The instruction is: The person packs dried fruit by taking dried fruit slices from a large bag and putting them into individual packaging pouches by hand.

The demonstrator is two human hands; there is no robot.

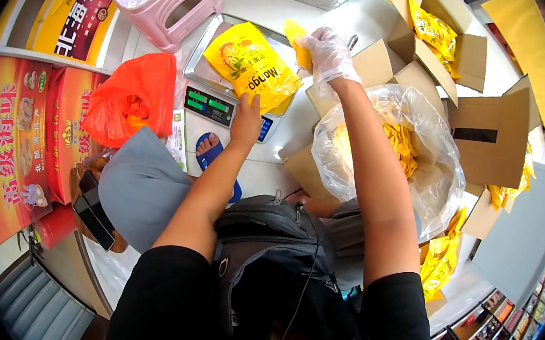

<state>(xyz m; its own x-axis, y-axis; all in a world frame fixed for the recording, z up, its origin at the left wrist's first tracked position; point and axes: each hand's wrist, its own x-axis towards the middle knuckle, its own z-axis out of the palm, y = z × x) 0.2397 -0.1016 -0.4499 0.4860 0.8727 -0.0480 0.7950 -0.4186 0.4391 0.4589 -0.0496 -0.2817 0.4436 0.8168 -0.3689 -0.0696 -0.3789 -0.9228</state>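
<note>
My left hand [247, 121] is bare and pinches the lower edge of a yellow Mango bag [249, 63], which lies over a metal scale tray [198, 61]. The green-lit scale display [209, 105] shows beside the bag. In a clear plastic glove, my right hand [330, 57] holds a yellow dried mango piece [297, 42] just right of the bag. Below that hand, a box lined with a clear plastic liner [437, 186] holds many yellow-orange slices [401, 146], partly hidden by my right forearm.
Open cartons with yellow bags [434, 37] stand at the right. A red plastic bag [129, 99] and red printed boxes [11, 144] are at the left. A pink stool [192, 9] stands at the top. Phones [93, 218] rest on a wooden stool at the lower left.
</note>
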